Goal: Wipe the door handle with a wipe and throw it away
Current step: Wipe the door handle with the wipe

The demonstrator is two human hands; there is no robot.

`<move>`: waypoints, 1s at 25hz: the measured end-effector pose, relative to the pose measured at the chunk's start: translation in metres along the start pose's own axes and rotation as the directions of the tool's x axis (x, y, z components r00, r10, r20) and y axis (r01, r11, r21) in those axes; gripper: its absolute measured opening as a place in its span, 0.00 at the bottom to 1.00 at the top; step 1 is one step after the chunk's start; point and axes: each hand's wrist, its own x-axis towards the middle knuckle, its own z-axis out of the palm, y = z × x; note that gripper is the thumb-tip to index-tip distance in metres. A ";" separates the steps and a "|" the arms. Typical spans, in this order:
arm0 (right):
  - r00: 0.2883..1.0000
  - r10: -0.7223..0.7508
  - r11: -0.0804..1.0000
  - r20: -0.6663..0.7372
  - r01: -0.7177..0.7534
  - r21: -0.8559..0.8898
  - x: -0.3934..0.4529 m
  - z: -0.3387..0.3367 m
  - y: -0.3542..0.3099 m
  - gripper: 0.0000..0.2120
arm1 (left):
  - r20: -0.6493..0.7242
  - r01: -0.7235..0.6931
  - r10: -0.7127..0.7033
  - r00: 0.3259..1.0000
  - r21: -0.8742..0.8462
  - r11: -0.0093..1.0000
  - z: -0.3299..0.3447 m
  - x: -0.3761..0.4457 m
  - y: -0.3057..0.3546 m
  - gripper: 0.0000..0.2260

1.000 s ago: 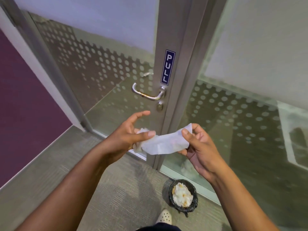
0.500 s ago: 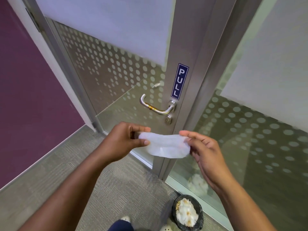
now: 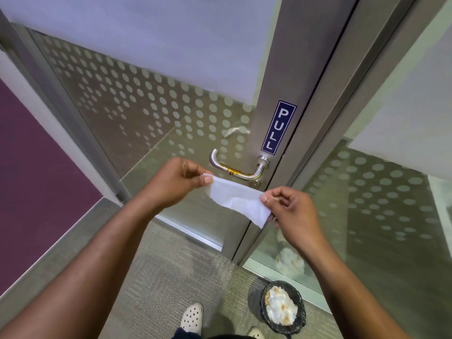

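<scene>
Head view | I see my left hand and right hand each pinching an end of the thin white wipe; stretched flat just below the curved steel door handle, ready for wrapping | black bin waits by my feet

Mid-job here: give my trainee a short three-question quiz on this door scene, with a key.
1. True or false: the wipe is already touching the door handle.
2. Which hand pinches the wipe's lower end? A) left hand B) right hand
3. What word is on the blue sign above the handle?

Key:
1. False; it is stretched between both hands, in front of the handle.
2. B.
3. PULL.
</scene>
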 end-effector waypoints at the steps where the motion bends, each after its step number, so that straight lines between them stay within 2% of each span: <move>1: 0.997 -0.027 1.000 -0.069 0.026 -0.018 0.006 0.008 -0.003 0.05 | -0.008 -0.026 0.026 1.000 -0.006 1.000 -0.005 0.011 -0.002 0.06; 4: 0.956 -0.131 0.979 -0.261 0.084 -0.184 0.025 0.028 -0.011 0.03 | -0.095 -0.099 0.098 0.991 -0.008 0.995 -0.009 0.045 -0.003 0.05; 8: 0.914 -0.186 0.906 -0.362 0.017 -0.422 0.039 0.043 -0.014 0.04 | -0.205 -0.083 0.089 0.975 0.036 0.996 0.002 0.078 -0.006 0.05; 12: 0.904 -0.227 0.844 -0.361 -0.002 -0.536 0.042 0.046 -0.015 0.06 | -0.293 -0.073 0.087 0.952 0.060 0.996 0.007 0.090 -0.018 0.05; 15: 0.892 -0.266 0.797 -0.366 -0.010 -0.604 0.035 0.050 -0.015 0.08 | -0.296 -0.107 0.120 0.948 0.058 0.993 0.004 0.092 -0.025 0.05; 17: 0.851 -0.382 0.749 -0.360 0.057 -0.660 0.030 0.059 -0.018 0.10 | -0.300 -0.117 0.127 0.946 0.051 0.992 0.001 0.092 -0.028 0.08; 19: 0.807 -0.533 0.659 -0.252 0.210 -0.722 0.032 0.073 -0.027 0.10 | -0.344 -0.155 0.170 0.924 0.069 0.985 -0.002 0.090 -0.027 0.11; 20: 0.794 -0.581 0.615 -0.178 0.285 -0.736 0.036 0.082 -0.032 0.11 | -0.384 -0.222 0.258 0.887 0.135 0.966 -0.004 0.089 -0.023 0.11; 21: 0.797 -0.594 0.582 -0.114 0.328 -0.744 0.043 0.090 -0.037 0.11 | -0.420 -0.315 0.396 0.816 0.250 0.915 -0.007 0.089 -0.016 0.11; 23: 0.832 -0.554 0.542 -0.033 0.330 -0.773 0.056 0.108 -0.044 0.12 | -0.422 -0.472 0.689 0.590 0.513 0.717 -0.011 0.095 0.001 0.11; 25: 0.851 -0.526 0.498 -0.005 0.303 -0.813 0.066 0.123 -0.044 0.07 | -0.302 -0.517 0.871 0.388 0.711 0.476 -0.013 0.110 0.022 0.15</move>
